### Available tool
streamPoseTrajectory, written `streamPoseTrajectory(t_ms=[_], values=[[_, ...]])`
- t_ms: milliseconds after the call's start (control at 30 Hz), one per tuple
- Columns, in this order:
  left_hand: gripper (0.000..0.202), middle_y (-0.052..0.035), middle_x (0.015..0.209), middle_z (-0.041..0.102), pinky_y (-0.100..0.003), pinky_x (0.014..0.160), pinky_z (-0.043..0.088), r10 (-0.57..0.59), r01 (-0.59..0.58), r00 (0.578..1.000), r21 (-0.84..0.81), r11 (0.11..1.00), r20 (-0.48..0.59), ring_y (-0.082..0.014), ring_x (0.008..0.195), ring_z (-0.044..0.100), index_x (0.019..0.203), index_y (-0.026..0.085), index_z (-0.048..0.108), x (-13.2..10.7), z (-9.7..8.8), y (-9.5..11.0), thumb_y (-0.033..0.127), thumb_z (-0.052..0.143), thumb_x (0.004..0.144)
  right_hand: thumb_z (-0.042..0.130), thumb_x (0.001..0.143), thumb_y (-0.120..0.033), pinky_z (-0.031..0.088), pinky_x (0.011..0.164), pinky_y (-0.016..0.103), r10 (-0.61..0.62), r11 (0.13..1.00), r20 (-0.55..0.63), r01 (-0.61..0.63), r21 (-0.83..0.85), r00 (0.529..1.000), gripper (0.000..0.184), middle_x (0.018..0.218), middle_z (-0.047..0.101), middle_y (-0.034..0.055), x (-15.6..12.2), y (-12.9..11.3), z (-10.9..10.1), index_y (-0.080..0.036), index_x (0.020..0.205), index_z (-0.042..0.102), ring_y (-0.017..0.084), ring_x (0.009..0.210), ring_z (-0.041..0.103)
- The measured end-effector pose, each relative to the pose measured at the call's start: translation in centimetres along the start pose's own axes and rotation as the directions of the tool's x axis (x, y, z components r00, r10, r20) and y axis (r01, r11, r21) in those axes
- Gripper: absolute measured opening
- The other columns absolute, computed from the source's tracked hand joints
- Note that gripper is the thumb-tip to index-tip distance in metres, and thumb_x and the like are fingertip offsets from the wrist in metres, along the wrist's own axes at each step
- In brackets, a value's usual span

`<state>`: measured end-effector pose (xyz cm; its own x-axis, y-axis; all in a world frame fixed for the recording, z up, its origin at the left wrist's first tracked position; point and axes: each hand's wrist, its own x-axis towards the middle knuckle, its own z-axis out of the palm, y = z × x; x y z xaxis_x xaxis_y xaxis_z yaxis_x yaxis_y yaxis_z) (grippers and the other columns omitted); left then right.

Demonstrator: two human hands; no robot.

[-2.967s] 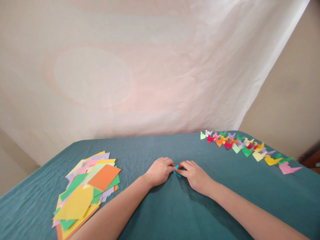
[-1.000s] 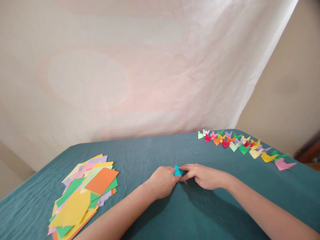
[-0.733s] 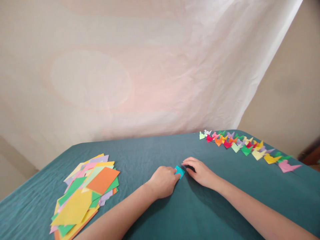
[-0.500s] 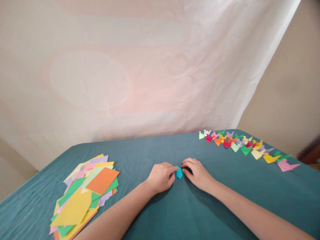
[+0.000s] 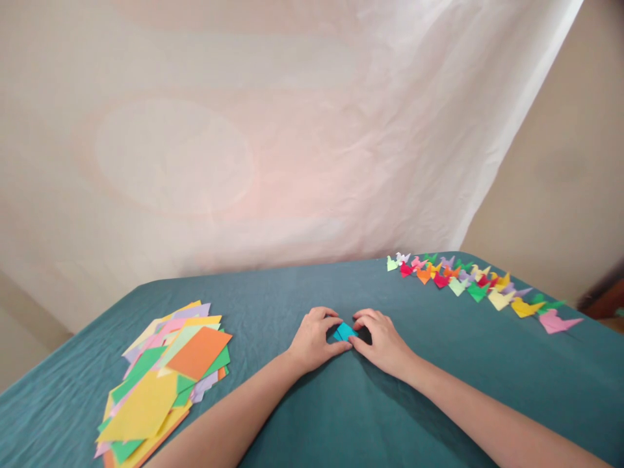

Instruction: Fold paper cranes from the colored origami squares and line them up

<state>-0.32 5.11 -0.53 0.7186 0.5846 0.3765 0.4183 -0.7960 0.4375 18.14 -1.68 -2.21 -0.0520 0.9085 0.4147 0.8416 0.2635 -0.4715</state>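
Note:
A small folded piece of blue origami paper point(image 5: 345, 332) lies on the dark green cloth in front of me, between my two hands. My left hand point(image 5: 313, 338) curves round its left side, with the fingertips at the upper edge and the thumb at the lower corner. On the other side, my right hand point(image 5: 383, 338) grips the paper's right edge between thumb and fingers. Both thumb tips nearly meet at the bottom of the paper. The fingertips cover parts of its edges.
To the left is a loose heap of coloured paper sheets point(image 5: 146, 383), with an orange sheet point(image 5: 199, 353) on top. Several folded paper birds stand in rows at the back right, a pink paper bird point(image 5: 556, 322) nearest. A pale cloth point(image 5: 292, 143) hangs behind the table.
My left hand has opened from a pointing pose, its thumb now at the paper's lower corner. The blue paper has turned and looks wider and flatter. My right thumb has shifted down and left.

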Motion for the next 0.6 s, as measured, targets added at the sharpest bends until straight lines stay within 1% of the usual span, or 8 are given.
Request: streamPoseTrajectory(t_ms=[100, 233, 367, 467, 533, 600], values=[[0.041, -0.0075, 0.106, 0.058, -0.039, 0.091, 0.039, -0.008, 0.009, 1.0, -0.042, 0.999, 0.014, -0.0234, 0.101, 0.051, 0.103, 0.02, 0.063, 0.09, -0.01, -0.17, 0.042, 0.069, 0.069, 0.061, 0.075, -0.027, 0.036, 0.085, 0.039, -0.002, 1.0, 0.001, 0.002, 0.028, 1.0, 0.013, 0.104, 0.057, 0.0062, -0.04, 0.08, 0.0, -0.02, 0.084, 0.056, 0.022, 0.101, 0.051], [0.045, -0.0064, 0.104, 0.06, -0.037, 0.089, 0.039, -0.004, 0.005, 1.0, -0.103, 0.995, 0.01, -0.0224, 0.099, 0.053, 0.102, 0.02, 0.062, 0.23, -0.25, -0.17, 0.04, 0.074, 0.063, 0.06, 0.075, -0.027, 0.036, 0.086, 0.04, -0.005, 0.999, -0.008, 0.005, 0.054, 1.0, 0.01, 0.102, 0.058, 0.0053, -0.06, 0.17, 0.08, -0.02, 0.082, 0.055, 0.022, 0.101, 0.052], [0.047, -0.003, 0.096, 0.063, -0.035, 0.087, 0.039, -0.042, 0.046, 0.999, -0.138, 0.989, 0.032, -0.0197, 0.092, 0.057, 0.102, 0.02, 0.059, 0.24, -0.46, 0.14, 0.037, 0.075, 0.062, 0.057, 0.077, -0.028, 0.036, 0.085, 0.039, -0.006, 0.995, -0.015, 0.008, 0.096, 1.0, 0.009, 0.099, 0.059, 0.0039, -0.07, 0.2, 0.1, -0.02, 0.08, 0.053, 0.021, 0.097, 0.054], [0.047, -0.0001, 0.088, 0.065, -0.035, 0.088, 0.038, -0.069, 0.075, 0.997, -0.199, 0.977, 0.04, -0.0168, 0.085, 0.059, 0.105, 0.02, 0.056, 0.19, -0.37, 0.37, 0.032, 0.074, 0.063, 0.056, 0.078, -0.028, 0.038, 0.083, 0.037, 0.0, 0.989, -0.02, 0.003, 0.146, 1.0, 0.009, 0.094, 0.06, 0.0028, -0.06, 0.13, 0.04, -0.021, 0.081, 0.051, 0.019, 0.092, 0.055], [0.042, 0.0004, 0.085, 0.065, -0.033, 0.086, 0.04, -0.082, 0.088, 0.996, -0.249, 0.965, 0.032, -0.0156, 0.083, 0.06, 0.105, 0.019, 0.056, 0.16, -0.25, 0.47, 0.027, 0.072, 0.067, 0.056, 0.078, -0.028, 0.039, 0.082, 0.036, 0.017, 0.983, -0.016, -0.014, 0.186, 1.0, 0.01, 0.09, 0.061, 0.0021, -0.03, 0.07, 0.0, -0.021, 0.083, 0.051, 0.019, 0.087, 0.056], [0.034, -0.0005, 0.086, 0.065, -0.03, 0.083, 0.042, -0.087, 0.093, 0.996, -0.307, 0.947, 0.033, -0.0148, 0.082, 0.06, 0.103, 0.018, 0.058, 0.14, -0.16, 0.53, 0.023, 0.068, 0.071, 0.056, 0.078, -0.029, 0.041, 0.08, 0.035, 0.044, 0.972, -0.003, -0.042, 0.23, 0.999, 0.011, 0.087, 0.061, 0.0018, -0.01, 0.03, -0.04, -0.021, 0.084, 0.051, 0.018, 0.084, 0.057]])
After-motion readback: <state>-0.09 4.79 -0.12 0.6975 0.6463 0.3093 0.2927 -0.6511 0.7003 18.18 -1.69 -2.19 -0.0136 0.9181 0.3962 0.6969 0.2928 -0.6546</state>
